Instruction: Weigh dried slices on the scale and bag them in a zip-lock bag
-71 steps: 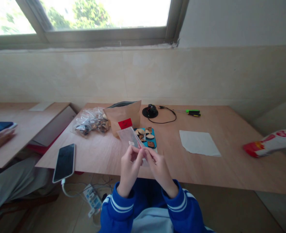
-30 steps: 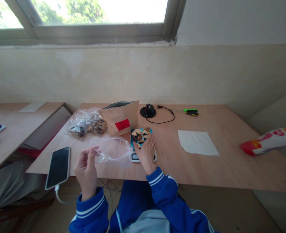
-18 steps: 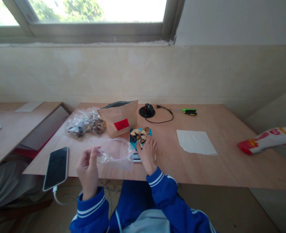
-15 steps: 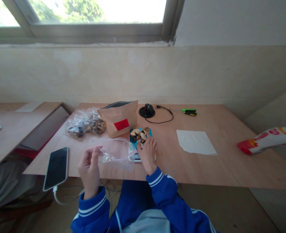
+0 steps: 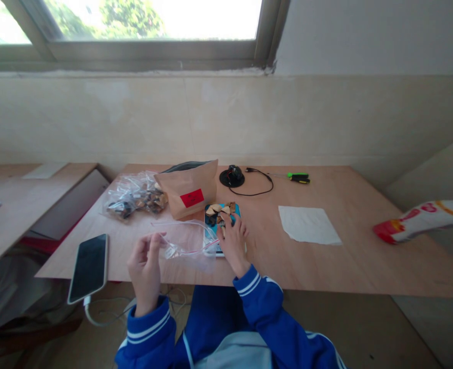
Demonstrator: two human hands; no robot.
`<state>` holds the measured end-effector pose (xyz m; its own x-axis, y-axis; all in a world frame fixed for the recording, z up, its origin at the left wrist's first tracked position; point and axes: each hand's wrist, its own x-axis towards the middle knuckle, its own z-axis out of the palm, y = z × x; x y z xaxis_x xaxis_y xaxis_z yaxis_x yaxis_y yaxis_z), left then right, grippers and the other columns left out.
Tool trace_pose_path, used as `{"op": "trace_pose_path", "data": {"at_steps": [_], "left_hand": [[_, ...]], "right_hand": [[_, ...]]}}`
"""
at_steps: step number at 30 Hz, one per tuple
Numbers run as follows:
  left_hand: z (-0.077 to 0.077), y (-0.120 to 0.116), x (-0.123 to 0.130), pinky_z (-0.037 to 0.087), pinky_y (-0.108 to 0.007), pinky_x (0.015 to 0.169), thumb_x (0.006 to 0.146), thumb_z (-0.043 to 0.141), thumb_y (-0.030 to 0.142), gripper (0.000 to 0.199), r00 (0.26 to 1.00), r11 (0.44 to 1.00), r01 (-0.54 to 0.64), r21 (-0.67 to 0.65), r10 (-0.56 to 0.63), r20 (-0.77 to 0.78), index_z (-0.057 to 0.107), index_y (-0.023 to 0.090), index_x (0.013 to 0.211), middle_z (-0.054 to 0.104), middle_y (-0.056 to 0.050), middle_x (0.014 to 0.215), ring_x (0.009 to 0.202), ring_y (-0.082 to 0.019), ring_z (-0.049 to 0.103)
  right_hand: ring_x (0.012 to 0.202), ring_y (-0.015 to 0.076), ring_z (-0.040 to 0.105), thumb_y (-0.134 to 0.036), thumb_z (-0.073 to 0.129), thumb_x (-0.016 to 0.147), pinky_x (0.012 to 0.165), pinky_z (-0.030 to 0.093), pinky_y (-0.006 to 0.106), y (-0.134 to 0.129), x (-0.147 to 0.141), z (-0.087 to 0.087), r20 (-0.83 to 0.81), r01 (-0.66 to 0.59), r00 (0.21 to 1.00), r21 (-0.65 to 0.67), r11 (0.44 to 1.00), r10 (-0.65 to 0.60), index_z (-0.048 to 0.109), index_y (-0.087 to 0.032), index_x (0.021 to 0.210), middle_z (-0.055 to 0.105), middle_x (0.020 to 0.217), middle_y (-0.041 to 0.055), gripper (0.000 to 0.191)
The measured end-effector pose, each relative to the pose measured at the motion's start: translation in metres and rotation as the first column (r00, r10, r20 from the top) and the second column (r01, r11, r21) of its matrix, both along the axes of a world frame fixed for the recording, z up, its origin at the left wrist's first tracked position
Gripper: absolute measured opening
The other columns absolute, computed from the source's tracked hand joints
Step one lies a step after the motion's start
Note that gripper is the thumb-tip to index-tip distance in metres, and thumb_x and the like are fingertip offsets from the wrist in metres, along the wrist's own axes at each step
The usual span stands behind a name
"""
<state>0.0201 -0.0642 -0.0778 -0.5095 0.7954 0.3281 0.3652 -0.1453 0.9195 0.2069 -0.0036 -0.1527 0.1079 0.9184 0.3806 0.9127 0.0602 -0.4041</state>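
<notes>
My left hand (image 5: 145, 261) pinches the edge of a clear zip bag (image 5: 190, 259), which spreads across the table and over the left front of a small kitchen scale (image 5: 207, 241). The scale has a blue platform, and several dried, brown-and-cream curled pieces (image 5: 225, 209) lie on it. Fingers bent down, my right hand (image 5: 234, 243) is over the platform and closes on some of these pieces, partly hiding the scale's display. Right behind the zip bag stands an open brown paper pouch (image 5: 190, 187) with a red label.
Clear bags of dried pieces (image 5: 138, 200) lie left of the pouch. A phone (image 5: 89, 266) with a white cable overhangs the front edge. Further back are a black round-based device (image 5: 232, 177) and screwdrivers (image 5: 299, 177). A white sheet (image 5: 309, 225) and a red-white packet (image 5: 418, 220) lie rightward.
My right fingers have curled slightly more among the dried pieces. My left hand, still holding the zip bag, has shifted slightly right.
</notes>
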Motion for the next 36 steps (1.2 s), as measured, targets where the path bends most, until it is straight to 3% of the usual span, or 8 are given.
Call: {"op": "trace_pose_path", "data": {"at_steps": [6, 14, 28, 33, 36], "left_hand": [[-0.002, 0.0, 0.001, 0.045, -0.025, 0.076, 0.085, 0.055, 0.044, 0.031, 1.0, 1.0, 0.013, 0.01, -0.013, 0.003, 0.061, 0.017, 0.072, 0.069, -0.002, 0.081, 0.078, -0.015, 0.062], [-0.004, 0.001, 0.001, 0.045, -0.027, 0.076, 0.085, 0.056, 0.046, 0.031, 1.0, 1.0, 0.017, -0.009, -0.017, 0.019, 0.062, 0.017, 0.075, 0.069, -0.002, 0.081, 0.079, -0.016, 0.062], [-0.009, 0.004, 0.005, 0.045, -0.025, 0.076, 0.084, 0.057, 0.046, 0.031, 0.996, 0.998, 0.056, -0.012, -0.055, 0.074, 0.063, 0.017, 0.075, 0.067, -0.001, 0.079, 0.079, -0.015, 0.062], [-0.011, 0.004, 0.006, 0.044, -0.025, 0.074, 0.083, 0.058, 0.048, 0.031, 0.994, 0.998, 0.062, -0.032, -0.059, 0.092, 0.064, 0.017, 0.077, 0.067, -0.001, 0.078, 0.076, -0.015, 0.06], [-0.013, 0.005, 0.008, 0.044, -0.025, 0.073, 0.083, 0.057, 0.049, 0.032, 0.992, 0.995, 0.082, -0.059, -0.076, 0.097, 0.065, 0.018, 0.08, 0.066, -0.001, 0.077, 0.075, -0.015, 0.06]], "right_hand": [[0.096, 0.0263, 0.052, -0.03, 0.053, 0.089, 0.079, 0.037, 0.037, 0.003, 0.008, -0.008, -0.021, -0.014, 1.0, 0.03, 0.999, 0.015, 0.059, -0.022, 0.116, 0.056, 0.114, 0.013, 0.029], [0.099, 0.0255, 0.052, -0.022, 0.051, 0.088, 0.084, 0.038, 0.037, 0.007, 0.021, -0.008, -0.114, -0.129, 0.984, 0.098, 0.987, 0.14, 0.056, -0.018, 0.114, 0.063, 0.111, 0.0092, 0.026], [0.098, 0.0276, 0.057, -0.03, 0.046, 0.091, 0.087, 0.045, 0.042, 0.018, 0.029, -0.007, -0.231, -0.03, 0.972, 0.03, 0.999, 0.036, 0.052, -0.013, 0.118, 0.063, 0.105, 0.0153, 0.032], [0.098, 0.0265, 0.059, -0.035, 0.044, 0.09, 0.084, 0.048, 0.041, 0.021, 0.034, -0.009, -0.446, 0.02, 0.895, 0.06, 0.998, 0.009, 0.05, -0.015, 0.115, 0.062, 0.105, 0.0149, 0.033], [0.094, 0.023, 0.061, -0.04, 0.047, 0.089, 0.082, 0.05, 0.038, 0.021, 0.036, 0.003, -0.659, 0.068, 0.752, 0.112, 0.991, 0.023, 0.048, -0.017, 0.11, 0.062, 0.102, 0.0127, 0.031]]}}
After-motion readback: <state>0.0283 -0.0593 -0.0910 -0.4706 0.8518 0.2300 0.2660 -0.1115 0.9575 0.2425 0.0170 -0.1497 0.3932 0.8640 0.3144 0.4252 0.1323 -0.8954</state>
